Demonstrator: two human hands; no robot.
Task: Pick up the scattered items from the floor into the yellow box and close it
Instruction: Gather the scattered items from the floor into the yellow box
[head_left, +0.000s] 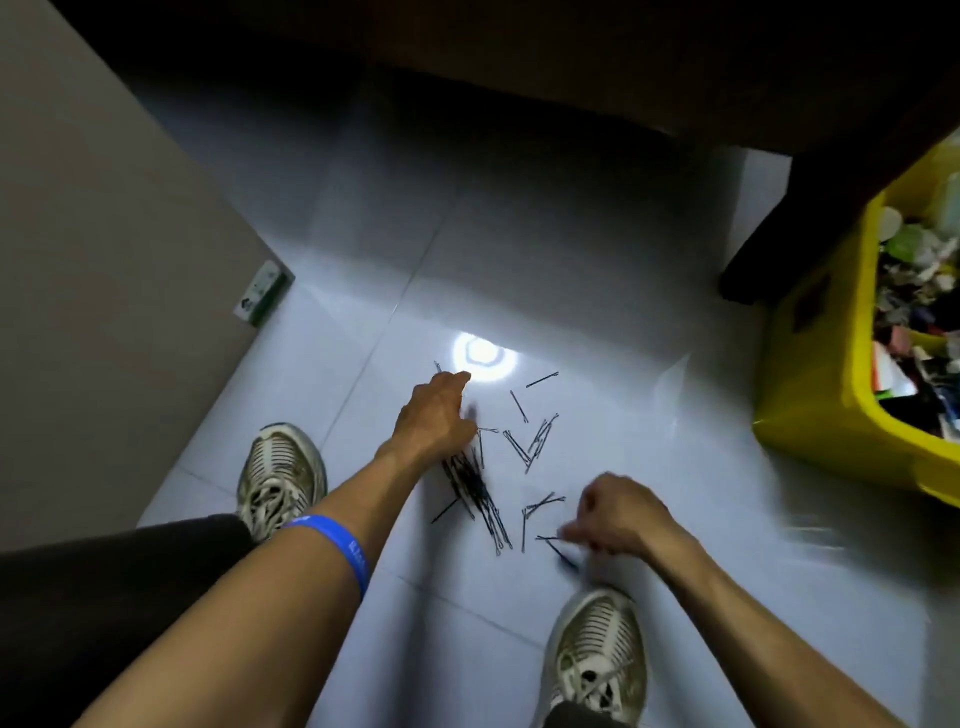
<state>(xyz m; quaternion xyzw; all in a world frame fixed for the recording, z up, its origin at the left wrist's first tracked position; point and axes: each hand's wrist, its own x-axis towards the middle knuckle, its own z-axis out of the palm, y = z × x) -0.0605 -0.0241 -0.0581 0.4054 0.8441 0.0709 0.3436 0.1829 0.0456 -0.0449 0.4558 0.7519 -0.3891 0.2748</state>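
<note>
While hairpins (475, 483) lie under left hand (434, 418) (fingers blurred), box (821, 364) stands rightward.

Dim room, floor (571, 291) glare, motion blur

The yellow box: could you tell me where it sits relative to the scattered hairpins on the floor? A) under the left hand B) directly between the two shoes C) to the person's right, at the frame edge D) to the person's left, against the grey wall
C: the yellow box stands open at the right edge of the head view, apart from the hairpins lying on the tiled floor.
</note>
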